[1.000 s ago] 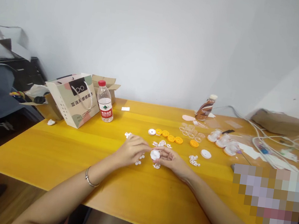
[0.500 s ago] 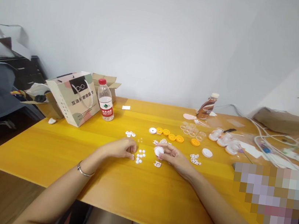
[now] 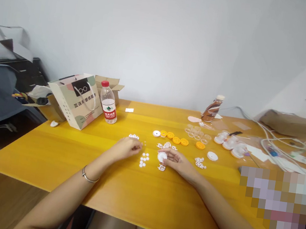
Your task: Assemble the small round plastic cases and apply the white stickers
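My right hand (image 3: 178, 163) grips a round white plastic disc (image 3: 162, 157) between thumb and fingers, over the middle of the table. My left hand (image 3: 127, 148) is closed, fingertips drawn together; whatever may be in them is hidden. Beside its fingertips lie tiny clear pieces (image 3: 145, 143), and just behind it sit several small white parts (image 3: 134, 136). Between the two hands is a group of small white round pieces (image 3: 144, 159). White openwork pieces (image 3: 167, 145) lie behind the disc, with one more openwork piece (image 3: 161, 167) in front of it.
Orange round discs (image 3: 176, 140), clear cups (image 3: 198, 133) and clear-domed orange parts (image 3: 230, 142) lie farther back. A water bottle (image 3: 109, 106) and paper bag (image 3: 78, 100) stand at left, a brown drink bottle (image 3: 212, 109) at back right. White cables (image 3: 268, 142) run along the right.
My left hand has moved away from me, from beside the white round pieces toward the small white parts and tiny clear pieces. My right hand keeps the disc nearly in place.
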{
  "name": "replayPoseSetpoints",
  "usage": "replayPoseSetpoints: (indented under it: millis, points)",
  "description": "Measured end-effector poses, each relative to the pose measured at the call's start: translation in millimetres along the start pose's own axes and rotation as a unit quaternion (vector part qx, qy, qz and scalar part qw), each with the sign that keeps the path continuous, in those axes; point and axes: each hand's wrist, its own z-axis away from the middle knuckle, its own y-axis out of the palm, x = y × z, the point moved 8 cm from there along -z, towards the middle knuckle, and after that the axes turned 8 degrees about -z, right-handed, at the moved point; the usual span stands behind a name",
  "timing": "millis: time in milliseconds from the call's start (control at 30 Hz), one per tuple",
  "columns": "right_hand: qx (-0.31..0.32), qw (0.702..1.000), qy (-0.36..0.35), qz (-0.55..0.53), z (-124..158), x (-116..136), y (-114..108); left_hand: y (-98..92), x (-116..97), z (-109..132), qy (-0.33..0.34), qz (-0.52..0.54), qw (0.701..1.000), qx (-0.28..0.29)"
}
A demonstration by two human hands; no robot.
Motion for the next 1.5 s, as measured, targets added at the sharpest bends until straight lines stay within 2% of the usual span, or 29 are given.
replayPoseSetpoints:
  millis: [67,200,300,433,600,700,933,1333,1500]
  points:
    - [0.005,1.0,0.001,0.01,1,0,3,0.7,-5,-1,-0.006,0.091,0.996,-0.005]
    - [0.007,1.0,0.0,0.006,1,-2,9,9.0,-10,-2,-0.042,0.242,0.969,-0.018]
    - [0.001,1.0,0.0,-0.003,1,-5,9,15.1,-10,-3,-0.064,0.28,0.958,-0.025]
    - [-0.009,1.0,-0.008,0.005,1,-5,10,14.3,-14,-4,-0.056,0.285,0.955,-0.053]
    - [-0.013,1.0,-0.008,0.02,0,-5,13,25.1,-19,-6,-0.063,0.387,0.919,-0.039]
    - [-0.01,1.0,-0.002,0.025,0,-6,15,30.3,-19,-7,-0.08,0.372,0.924,-0.031]
    - [-0.006,0.999,-0.027,0.04,0,-4,17,29.9,-24,-9,-0.074,0.313,0.945,-0.064]
    - [0.001,0.998,-0.04,0.047,1,-1,20,32.8,-24,-10,-0.084,0.299,0.945,-0.098]
    - [0.002,0.998,-0.033,0.048,2,-2,21,34.1,-30,-9,-0.074,0.3,0.948,-0.078]
